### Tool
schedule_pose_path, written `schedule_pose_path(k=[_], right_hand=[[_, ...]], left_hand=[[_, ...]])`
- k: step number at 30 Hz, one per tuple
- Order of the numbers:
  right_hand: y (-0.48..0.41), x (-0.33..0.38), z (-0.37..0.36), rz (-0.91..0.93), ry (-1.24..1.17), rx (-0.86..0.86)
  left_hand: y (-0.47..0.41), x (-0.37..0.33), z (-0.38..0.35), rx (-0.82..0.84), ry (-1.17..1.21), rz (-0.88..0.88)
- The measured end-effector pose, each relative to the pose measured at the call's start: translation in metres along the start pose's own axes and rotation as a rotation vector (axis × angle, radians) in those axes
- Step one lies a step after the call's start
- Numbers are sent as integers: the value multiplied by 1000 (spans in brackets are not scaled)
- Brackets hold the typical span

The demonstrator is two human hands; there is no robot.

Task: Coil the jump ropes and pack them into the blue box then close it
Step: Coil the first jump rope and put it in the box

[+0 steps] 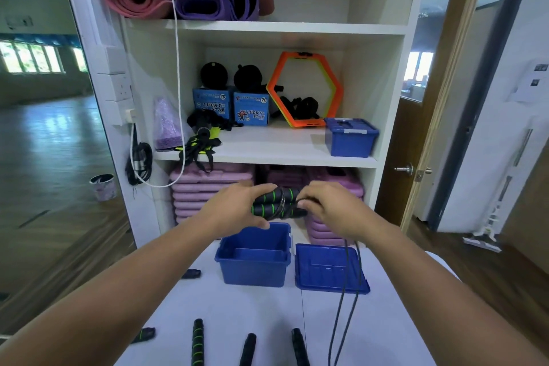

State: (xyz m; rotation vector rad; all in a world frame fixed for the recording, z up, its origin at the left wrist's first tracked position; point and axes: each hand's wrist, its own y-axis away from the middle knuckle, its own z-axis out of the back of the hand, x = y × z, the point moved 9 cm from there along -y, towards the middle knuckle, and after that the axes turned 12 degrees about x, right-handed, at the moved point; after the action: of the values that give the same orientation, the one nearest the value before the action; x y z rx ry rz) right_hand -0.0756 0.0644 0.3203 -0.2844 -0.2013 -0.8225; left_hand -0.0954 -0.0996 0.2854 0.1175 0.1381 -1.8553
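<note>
Coiling stage: above the open blue box, our left hand curls its fingers round the paired handles while our right hand pinches the trailing cord; we judge tight, even turns will fit best.

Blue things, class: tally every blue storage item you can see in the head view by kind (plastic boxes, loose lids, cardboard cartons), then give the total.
Plastic boxes: 2, the open box and the closed box
Loose lid: 1
Lucky Star cartons: 2
Total: 5
</note>
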Motion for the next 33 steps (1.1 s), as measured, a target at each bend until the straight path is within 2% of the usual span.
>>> schedule_pose_path(k=[4, 7, 13, 17, 20, 24, 28, 30, 33], right_hand=[[2, -2, 29, -9, -143, -104], [-1, -4, 40, -9, -289, -102], [0, -21, 33, 22, -688, -94], [0, -29, 14, 43, -975, -60], [0, -33, 6, 32, -1141, -139], [5, -29, -11, 8, -1110, -187], [5, -33, -36, -78, -1041, -85], [3, -30, -46, -88, -947, -40], [-1, -19, -53, -73, -733, 18]], left_hand=[[11, -20, 0, 36, -12, -102], [22, -36, -3, 69, 58, -199], [39, -40, 4, 122, 229, -211], [49, -44, 11, 138, 432, -249], [54, -42, 21, 113, 664, -272], [52, -36, 21, 47, 897, -279], [42, -14, 34, -188, 1049, -208], [33, 0, 42, -289, 1065, -137], [18, 14, 45, -341, 959, -31]])
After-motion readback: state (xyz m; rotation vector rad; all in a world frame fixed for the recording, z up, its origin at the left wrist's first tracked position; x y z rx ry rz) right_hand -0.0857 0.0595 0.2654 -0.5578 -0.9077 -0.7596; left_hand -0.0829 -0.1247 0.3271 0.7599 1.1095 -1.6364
